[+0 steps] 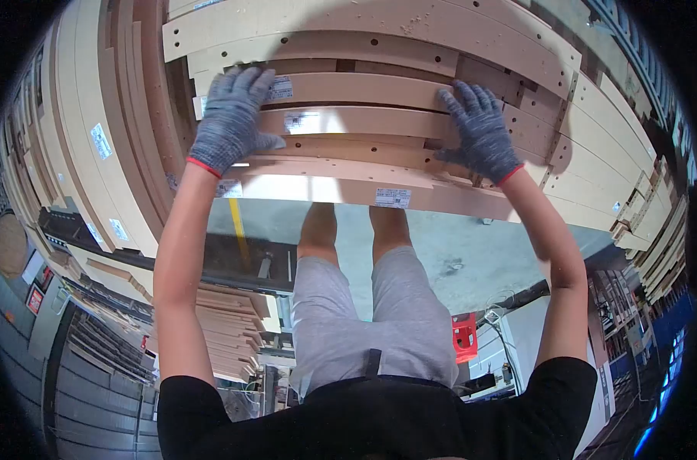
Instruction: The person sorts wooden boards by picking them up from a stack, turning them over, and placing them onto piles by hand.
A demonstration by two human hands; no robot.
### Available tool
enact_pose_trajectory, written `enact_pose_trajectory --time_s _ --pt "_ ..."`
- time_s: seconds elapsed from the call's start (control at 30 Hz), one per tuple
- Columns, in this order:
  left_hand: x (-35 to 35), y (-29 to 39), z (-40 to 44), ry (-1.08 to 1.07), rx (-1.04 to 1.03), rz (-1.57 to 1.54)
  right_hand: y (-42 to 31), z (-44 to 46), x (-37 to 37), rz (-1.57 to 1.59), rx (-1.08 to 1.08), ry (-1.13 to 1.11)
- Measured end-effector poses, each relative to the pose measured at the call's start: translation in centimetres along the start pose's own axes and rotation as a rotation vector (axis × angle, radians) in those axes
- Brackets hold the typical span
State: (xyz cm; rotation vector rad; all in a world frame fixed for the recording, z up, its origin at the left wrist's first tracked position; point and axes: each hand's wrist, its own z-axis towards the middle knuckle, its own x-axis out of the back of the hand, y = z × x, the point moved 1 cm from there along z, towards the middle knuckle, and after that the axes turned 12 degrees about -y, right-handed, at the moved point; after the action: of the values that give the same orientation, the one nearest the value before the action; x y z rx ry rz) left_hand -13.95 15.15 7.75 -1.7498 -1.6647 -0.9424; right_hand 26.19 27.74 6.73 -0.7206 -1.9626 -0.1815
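Observation:
My left hand (232,123), in a grey knitted glove with a red cuff, lies over the left part of two narrow wooden boards. Its fingers stretch forward across the upper board (371,89), and its thumb points inward over the lower board (364,121). Near the right ends of these boards is my right hand (482,132), gloved the same way, fingers spread and thumb out to the left. Both palms face down, hiding what they touch underneath. White printed labels (302,121) are stuck on the boards near my left hand.
More stacked planks with drilled holes (375,42) surround the two boards. A taller stack of panels (107,138) stands at the left, other planks (594,153) at the right. Below are the concrete floor (456,245), a pile of wood strips (225,330) and a red plastic object (464,337).

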Motion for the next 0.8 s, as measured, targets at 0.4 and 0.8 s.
enact_pose_trajectory --time_s 0.4,0.8 --pt "1.9 -0.2 0.0 -0.014 -0.130 -0.091 0.2 -0.3 2.5 0.138 0.065 0.063" --pt "-0.6 3.4 -8.6 -0.116 -0.218 -0.158 -7.2 -8.2 2.1 0.272 0.002 -0.068"
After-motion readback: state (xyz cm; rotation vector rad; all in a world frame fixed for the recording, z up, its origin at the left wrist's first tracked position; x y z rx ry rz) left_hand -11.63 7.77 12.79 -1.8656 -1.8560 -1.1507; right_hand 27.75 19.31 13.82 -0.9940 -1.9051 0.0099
